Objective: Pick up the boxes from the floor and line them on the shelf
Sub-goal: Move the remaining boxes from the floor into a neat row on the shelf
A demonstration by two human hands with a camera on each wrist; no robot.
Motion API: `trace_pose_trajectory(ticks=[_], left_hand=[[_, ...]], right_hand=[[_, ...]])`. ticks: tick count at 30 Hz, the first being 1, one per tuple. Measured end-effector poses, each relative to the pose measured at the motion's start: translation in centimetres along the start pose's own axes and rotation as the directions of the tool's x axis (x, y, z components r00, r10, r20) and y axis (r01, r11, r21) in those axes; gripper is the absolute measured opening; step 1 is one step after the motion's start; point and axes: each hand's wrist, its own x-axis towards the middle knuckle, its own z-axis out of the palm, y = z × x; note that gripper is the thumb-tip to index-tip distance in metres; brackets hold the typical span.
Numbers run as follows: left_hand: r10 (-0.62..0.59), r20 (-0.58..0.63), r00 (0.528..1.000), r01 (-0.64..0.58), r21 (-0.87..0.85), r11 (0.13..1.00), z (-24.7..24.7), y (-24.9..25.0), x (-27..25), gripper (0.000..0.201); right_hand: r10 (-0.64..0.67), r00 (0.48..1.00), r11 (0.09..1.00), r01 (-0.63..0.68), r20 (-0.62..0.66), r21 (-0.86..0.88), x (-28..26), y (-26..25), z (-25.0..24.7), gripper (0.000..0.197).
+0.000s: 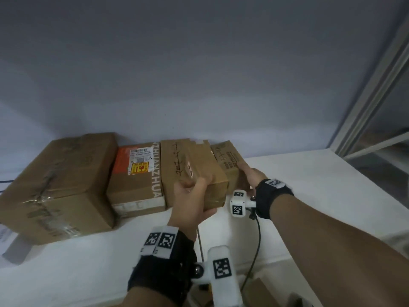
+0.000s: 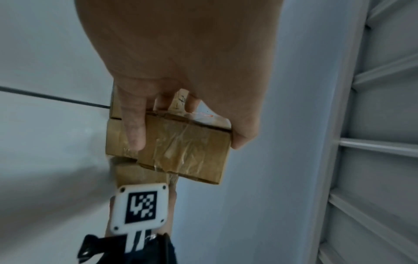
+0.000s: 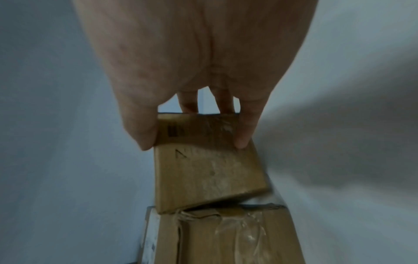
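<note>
Shelf (image 1: pixel 309 196): white, flat, w/ blue-grey wall behind; four cardboard boxes in a row along the back, left to right.
Big box (image 1: pixel 59 187): far left, largest, brown, crinkled clear tape over top & front; sits on shelf, touching next box.
Orange-label box (image 1: pixel 137 180): 2nd from left, orange patch + white barcode sticker + yellow sticker on top, white lettering down right edge; flat on shelf.
Taped box (image 1: pixel 194 171): 3rd, brown, handwriting on top, glossy tape on near end; pressed against orange-label box on its left & small box on its right. Near end held, bottom contact w/ shelf hidden by hand.
Small box (image 1: pixel 228 160): far right of row, brown, printed text + scribble on top; tilted, near right corner under fingers. In right wrist view (image 3: pixel 208 160) leans at an angle, one edge lying over another taped carton below it.
Left hand (image 1: pixel 192 200): wrapped round near end of taped box, thumb on top, fingers curled under/along the end; left wrist view shows fingers (image 2: pixel 133 125) over taped end face, thumb on opp. side. Firm hold.
Right hand (image 1: pixel 254 176): on small box, thumb one side & fingers the other, pinching it across its width; same in right wrist view (image 3: pixel 203 62).
Wrist gear: black straps both wrists, white marker blocks w/ black square codes, thin black cable hanging below right wrist.
Frame (image 1: pixel 376 96): pale metal upright & glass panel at right edge, beyond shelf end.
Lower edge: bit of another brown carton (image 1: pixel 261 291) below shelf front, partly hidden by left wrist gear.
</note>
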Motion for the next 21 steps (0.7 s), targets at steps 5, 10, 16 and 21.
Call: trace_pose_trajectory(ticks=[5, 10, 16, 21], left_hand=[[-0.025, 0.012, 1.000, 0.026, -0.053, 0.998, 0.3, 0.3, 0.9, 0.051], [-0.023, 0.018, 1.000, 0.024, -0.042, 0.999, 0.6, 0.1, 1.2, 0.049], [0.029, 0.040, 0.999, -0.032, 0.070, 0.997, 1.2, -0.2, 0.8, 0.053], [0.158, 0.067, 0.985, -0.168, 0.176, 0.970, 2.0, 0.0, -0.5, 0.059]], right_hand=[[-0.107, 0.994, 0.957, 0.099, -0.013, -0.274, 1.5, -0.3, 0.6, 0.039], [-0.043, 0.990, 0.997, 0.051, 0.137, -0.061, 2.1, 0.2, 0.3, 0.036], [-0.238, 0.971, 0.969, 0.235, 0.021, 0.076, -3.7, -1.3, -1.3, 0.025], [-0.144, 0.818, 0.985, 0.066, 0.556, 0.159, -10.9, -2.6, -3.3, 0.057]])
